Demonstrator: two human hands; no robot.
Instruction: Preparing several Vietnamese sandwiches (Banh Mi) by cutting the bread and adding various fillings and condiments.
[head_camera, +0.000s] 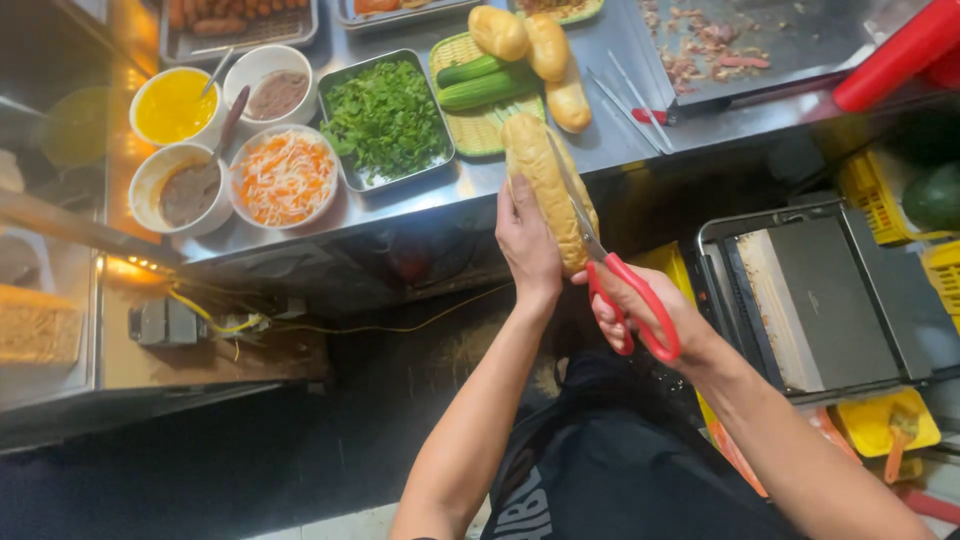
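My left hand (527, 243) holds a long golden bread roll (541, 178) upright over the edge of the steel counter (420, 200). My right hand (650, 315) grips red-handled scissors (628, 300); their metal blades run up along the right side of the roll, into the crust. Both hands are close together in front of my dark apron.
On the counter are a metal tray of chopped green herbs (387, 120), a bowl of shredded carrot and radish (285, 177), bowls of yellow sauce (174, 105) and brown pastes, a woven tray with cucumbers (487, 82) and more rolls (548, 45). A griddle (760, 40) is at the back right, a press grill (820, 300) at the right.
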